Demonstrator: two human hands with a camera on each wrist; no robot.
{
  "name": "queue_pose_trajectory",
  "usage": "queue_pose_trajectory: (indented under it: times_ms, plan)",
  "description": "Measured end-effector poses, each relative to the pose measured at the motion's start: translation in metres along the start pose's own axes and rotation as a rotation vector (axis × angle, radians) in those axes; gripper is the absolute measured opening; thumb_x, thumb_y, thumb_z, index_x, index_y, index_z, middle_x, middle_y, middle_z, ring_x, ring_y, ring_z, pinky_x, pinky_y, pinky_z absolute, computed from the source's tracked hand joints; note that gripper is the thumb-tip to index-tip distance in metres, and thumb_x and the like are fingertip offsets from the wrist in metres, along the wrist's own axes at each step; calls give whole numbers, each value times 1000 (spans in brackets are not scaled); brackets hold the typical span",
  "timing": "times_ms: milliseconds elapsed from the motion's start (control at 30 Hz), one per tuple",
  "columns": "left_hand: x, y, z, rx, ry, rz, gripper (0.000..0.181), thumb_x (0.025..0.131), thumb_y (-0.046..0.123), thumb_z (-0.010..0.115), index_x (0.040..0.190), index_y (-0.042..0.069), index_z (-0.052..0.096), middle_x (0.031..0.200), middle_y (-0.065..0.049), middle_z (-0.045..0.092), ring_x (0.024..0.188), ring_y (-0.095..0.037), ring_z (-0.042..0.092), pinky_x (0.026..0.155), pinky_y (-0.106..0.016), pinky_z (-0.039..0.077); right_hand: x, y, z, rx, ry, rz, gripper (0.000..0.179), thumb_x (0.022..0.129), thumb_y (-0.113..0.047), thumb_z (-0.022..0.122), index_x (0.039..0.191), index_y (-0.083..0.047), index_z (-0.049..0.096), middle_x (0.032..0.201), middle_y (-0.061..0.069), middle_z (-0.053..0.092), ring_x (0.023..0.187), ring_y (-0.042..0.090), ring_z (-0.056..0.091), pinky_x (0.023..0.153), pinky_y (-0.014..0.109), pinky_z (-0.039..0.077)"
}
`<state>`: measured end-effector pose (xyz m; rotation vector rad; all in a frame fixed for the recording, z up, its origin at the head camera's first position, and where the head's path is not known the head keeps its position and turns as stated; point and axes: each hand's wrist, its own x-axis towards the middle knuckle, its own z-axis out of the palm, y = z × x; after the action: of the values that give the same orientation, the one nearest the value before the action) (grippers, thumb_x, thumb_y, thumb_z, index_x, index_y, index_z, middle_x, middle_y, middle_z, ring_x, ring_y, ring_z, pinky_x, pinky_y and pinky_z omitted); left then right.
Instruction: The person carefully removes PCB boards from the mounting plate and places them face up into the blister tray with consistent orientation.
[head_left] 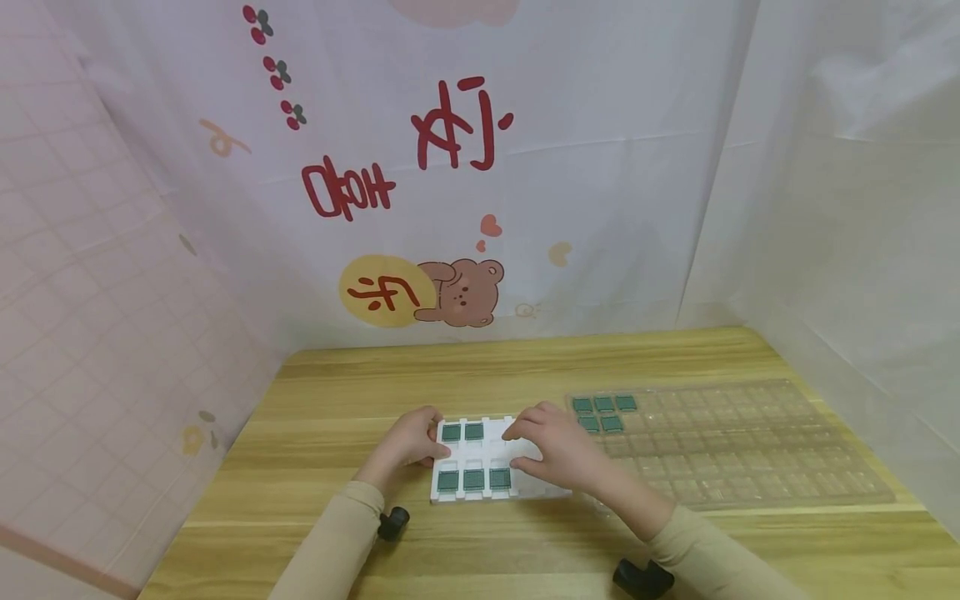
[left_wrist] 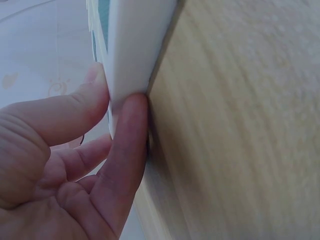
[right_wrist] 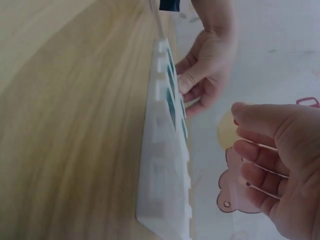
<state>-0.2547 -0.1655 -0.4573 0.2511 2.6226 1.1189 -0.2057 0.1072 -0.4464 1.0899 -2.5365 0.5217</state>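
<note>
A white compartment tray (head_left: pixel 480 454) lies on the table, with several green square chip-like pieces in its pockets. Two sit along the far row; a green piece (head_left: pixel 447 481) and two more occupy the near row. At the tray's left end my left hand (head_left: pixel 411 437) grips the edge, thumb on top; in the left wrist view a finger presses low against the white side wall (left_wrist: pixel 137 45). Over the tray's right half hovers my right hand (head_left: pixel 558 446), thumb and index finger apart. In the right wrist view its fingers (right_wrist: pixel 260 172) bend loosely, with nothing visible between them.
A large clear plastic tray (head_left: pixel 720 442) with many pockets covers the table's right side. Several green pieces (head_left: pixel 603 404) lie in its far left corner. Printed white cloth (head_left: pixel 600 208) hangs behind and at both sides of the wooden table (head_left: pixel 300 467).
</note>
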Motion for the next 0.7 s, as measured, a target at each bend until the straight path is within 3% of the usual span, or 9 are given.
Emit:
queue_pose_trajectory:
  times_ms: [267,433,700]
  plan:
    - [-1,0,0,3,3,4,60,78,-2,81,130,-9,52,78,-10,51,57,-18,56,55,-30,58,3,-8,10,3,-127,83,30,81,-31,82,106,-15,74,105,-4,68,97,18,57,84,34,52]
    - [-1,-1,1,4,4,4,59,78,-2,81,130,-9,52,79,-10,51,58,-18,56,56,-30,58,3,-9,17,-14,-141,60,30,79,-29,83,103,-15,74,102,-4,68,94,18,57,82,32,51]
    - [0,-1,1,6,8,2,60,78,-3,81,129,-9,52,79,-11,52,58,-18,57,55,-30,58,6,-12,25,-39,-173,31,27,77,-27,84,100,-15,75,99,-4,68,100,19,60,103,43,45]
